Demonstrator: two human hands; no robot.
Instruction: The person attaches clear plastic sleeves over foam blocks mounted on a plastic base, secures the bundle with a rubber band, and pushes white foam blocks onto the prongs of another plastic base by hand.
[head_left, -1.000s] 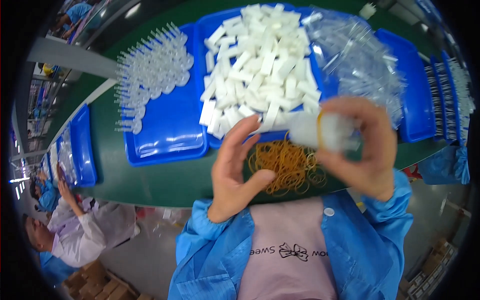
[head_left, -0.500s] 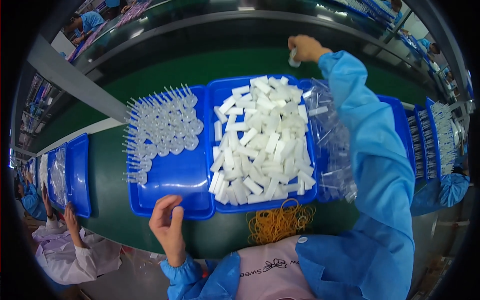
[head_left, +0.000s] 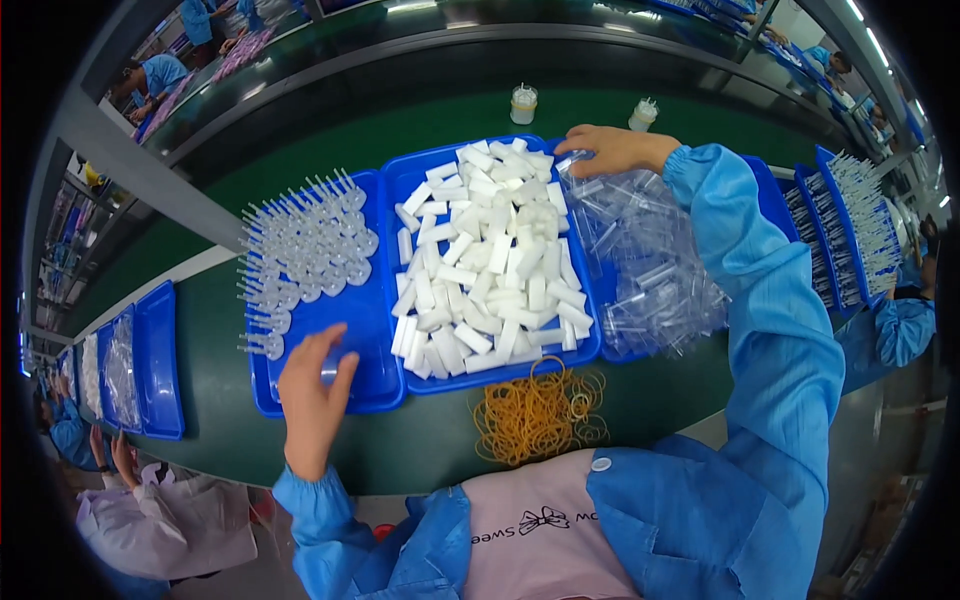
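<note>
My left hand hovers over the near left part of a blue tray, fingers apart and holding nothing. Clear round-based plastic pieces with thin stems fill that tray's far side. My right hand reaches to the far left corner of a pile of clear plastic tubes. Its fingers curl down at clear plastic there; what they grip is too small to make out. Between the hands, a second blue tray holds many white foam blocks. Two small clear-and-white banded bundles, one left and one right, stand on the green belt.
A heap of tan rubber bands lies on the green table before me. Stacked blue trays of stemmed pieces stand at the right. A grey post slants at the left. Co-workers sit at the left.
My right hand has let go of a small clear-and-white piece over the belt and come back to the tubes. My left hand's fingers have spread, and the view has shifted.
</note>
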